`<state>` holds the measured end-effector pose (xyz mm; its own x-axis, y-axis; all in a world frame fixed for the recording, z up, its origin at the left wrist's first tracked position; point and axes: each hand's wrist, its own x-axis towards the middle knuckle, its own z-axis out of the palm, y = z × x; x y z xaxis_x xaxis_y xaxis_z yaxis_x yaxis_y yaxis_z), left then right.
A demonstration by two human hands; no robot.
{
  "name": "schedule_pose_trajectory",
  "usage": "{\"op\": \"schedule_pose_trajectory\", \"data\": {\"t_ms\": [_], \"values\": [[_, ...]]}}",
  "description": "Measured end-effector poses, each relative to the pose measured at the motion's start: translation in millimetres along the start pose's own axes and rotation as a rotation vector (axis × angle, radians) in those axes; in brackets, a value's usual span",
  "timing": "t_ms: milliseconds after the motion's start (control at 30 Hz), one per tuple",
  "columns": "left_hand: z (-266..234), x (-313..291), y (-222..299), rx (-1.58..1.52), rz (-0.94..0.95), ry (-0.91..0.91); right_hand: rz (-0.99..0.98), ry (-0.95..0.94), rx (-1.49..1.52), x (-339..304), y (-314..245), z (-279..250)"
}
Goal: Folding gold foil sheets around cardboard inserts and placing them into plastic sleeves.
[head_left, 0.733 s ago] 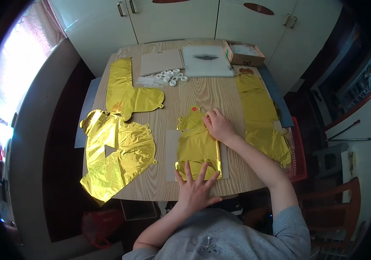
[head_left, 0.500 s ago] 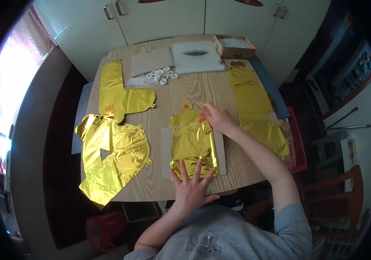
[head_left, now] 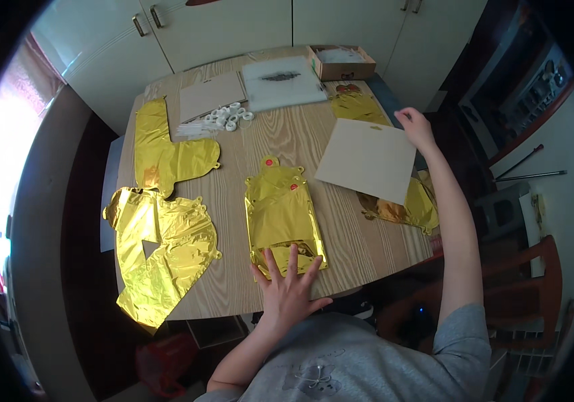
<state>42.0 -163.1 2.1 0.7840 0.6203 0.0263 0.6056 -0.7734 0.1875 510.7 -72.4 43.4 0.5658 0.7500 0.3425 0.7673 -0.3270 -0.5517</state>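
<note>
A: Where was the folded gold foil balloon [head_left: 281,211]?
B: On the wooden table [head_left: 233,291], its near end under the left hand [head_left: 288,295], which was fanned wide, gripping nothing
A: And the right hand [head_left: 415,128]?
B: Half curled beside the cardboard sheet [head_left: 369,157]; whether it gripped couldn't be told

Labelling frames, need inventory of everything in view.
table: 1, wood-grain, centre
folded foil: 1, gold, centre
L-shaped foil: 1, gold, left
holed foil: 1, gold, nearer left
loose card: 1, beige, right
half-hidden foil: 1+, gold, right
card stack: 1, beige, far left
milky packet: 1, whitish, far middle
rings: several, white, near milky packet
strips: several, pale, left of rings
open box: 1, tan, far right
cupboard doors: 4, white, behind table
bag: 1, red, lower left
chair: 1, brown, lower right
shirt: 1, grey, bottom
left hand: 1, bare, on folded foil
right hand: 1, bare, at loose card
</note>
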Motion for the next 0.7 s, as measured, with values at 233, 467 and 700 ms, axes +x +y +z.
{"op": "schedule_pose_trajectory", "data": {"t_ms": [233,467,700], "values": [[-3.4,1.8,0.5,0.041,-0.009,-0.065,0.089,-0.093,-0.24,-51.3,32.8,32.6],[-5.6,3.3,2.5,0.057,-0.006,-0.092,-0.07,-0.035,-0.522,-81.5,-8.8,38.4],[-7.5,2.4,1.1,0.038,-0.016,-0.074,-0.778,-0.602,-0.016,-187.6,-139.0,51.1]]}}
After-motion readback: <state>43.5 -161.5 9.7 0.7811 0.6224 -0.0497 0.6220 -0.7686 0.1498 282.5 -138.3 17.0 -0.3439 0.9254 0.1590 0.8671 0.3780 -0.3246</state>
